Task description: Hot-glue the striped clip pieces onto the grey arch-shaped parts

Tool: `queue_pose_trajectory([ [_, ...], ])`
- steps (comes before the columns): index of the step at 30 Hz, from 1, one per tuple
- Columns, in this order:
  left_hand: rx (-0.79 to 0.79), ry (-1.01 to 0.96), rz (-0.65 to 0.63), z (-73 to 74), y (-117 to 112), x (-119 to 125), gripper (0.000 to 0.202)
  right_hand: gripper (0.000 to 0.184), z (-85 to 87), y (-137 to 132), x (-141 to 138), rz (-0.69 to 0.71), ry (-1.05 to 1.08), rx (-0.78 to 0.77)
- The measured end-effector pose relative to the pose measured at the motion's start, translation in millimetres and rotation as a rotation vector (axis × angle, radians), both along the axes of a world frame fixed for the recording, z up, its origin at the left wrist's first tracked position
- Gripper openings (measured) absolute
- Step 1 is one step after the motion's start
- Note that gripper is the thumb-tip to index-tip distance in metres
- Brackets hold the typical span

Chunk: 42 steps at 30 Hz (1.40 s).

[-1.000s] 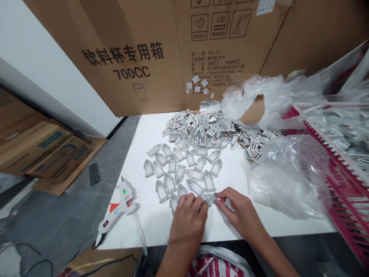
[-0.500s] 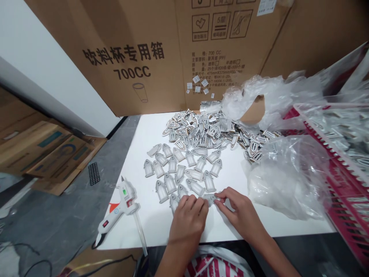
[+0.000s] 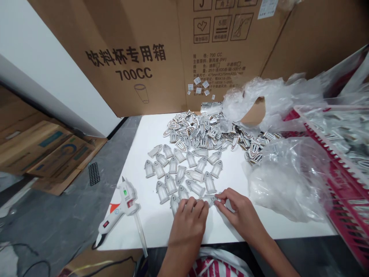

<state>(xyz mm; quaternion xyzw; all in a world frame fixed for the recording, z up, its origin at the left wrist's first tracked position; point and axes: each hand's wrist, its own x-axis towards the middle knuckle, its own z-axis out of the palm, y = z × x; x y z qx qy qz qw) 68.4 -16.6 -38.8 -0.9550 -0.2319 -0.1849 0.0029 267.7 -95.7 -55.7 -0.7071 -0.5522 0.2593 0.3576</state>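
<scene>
At the front of the white table, my right hand pinches the tip of a small grey lantern-shaped piece between thumb and fingers. Curled over the same piece's other end is my left hand; its fingertips are partly hidden behind the knuckles. Beyond my hands lie several similar grey pieces with clear panels, spread flat and facing different ways. Behind them sits a heap of white-and-brown lantern-shaped pieces.
A white hot glue gun with a glue stick lies at the table's left edge. To the right are a clear plastic bag and a pink basket of bagged pieces. A large cardboard box stands behind the table.
Both hands stay almost in place, holding the same piece. A bit more of it shows between them. The view has shifted very slightly.
</scene>
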Motion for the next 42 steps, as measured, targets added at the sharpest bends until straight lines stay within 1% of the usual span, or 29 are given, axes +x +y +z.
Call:
queue_pose_trajectory([
  [4,0.039,-0.072,0.003,-7.3,-3.6,-5.1,0.033,0.011,-0.5,0.1,-0.2,0.001,0.027,-0.003],
  [9,0.008,-0.095,0.047,-11.4,-4.3,-3.6,0.036,0.015,-0.8,1.2,0.2,0.004,0.058,-0.021],
  [17,-0.093,-0.036,0.085,-12.7,-4.8,4.0,0.029,0.018,-2.3,3.8,2.6,0.006,0.114,-0.077],
  [22,-0.150,-0.035,0.141,-11.1,-7.7,5.8,0.022,0.021,-4.4,5.3,5.8,-0.009,0.179,-0.111],
  [26,-0.118,0.026,0.154,-10.7,-9.9,6.9,0.038,0.030,-4.1,6.9,9.1,-0.036,0.290,-0.121],
  [28,-0.120,0.019,0.160,-12.6,-10.8,6.6,0.045,0.037,-4.1,10.7,12.5,-0.099,0.309,-0.095],
  [30,-0.136,-0.020,0.169,-15.5,-11.6,5.9,0.048,0.044,-4.0,18.6,18.7,-0.195,0.279,-0.059],
  [32,-0.141,-0.071,0.165,-18.6,-12.3,5.3,0.044,0.047,-3.0,31.3,28.3,-0.288,0.207,-0.028],
  [36,-0.139,-0.166,0.138,-21.8,-11.8,5.5,0.021,0.046,0.8,67.9,55.5,-0.435,-0.013,0.009],
  [39,-0.146,-0.253,0.152,-20.5,-9.6,7.3,0.020,0.050,1.8,97.6,79.5,-0.541,-0.152,-0.035],
  [42,-0.140,-0.308,0.182,-17.8,-8.4,10.2,0.022,0.039,0.2,122.0,101.6,-0.616,-0.218,-0.131],
])
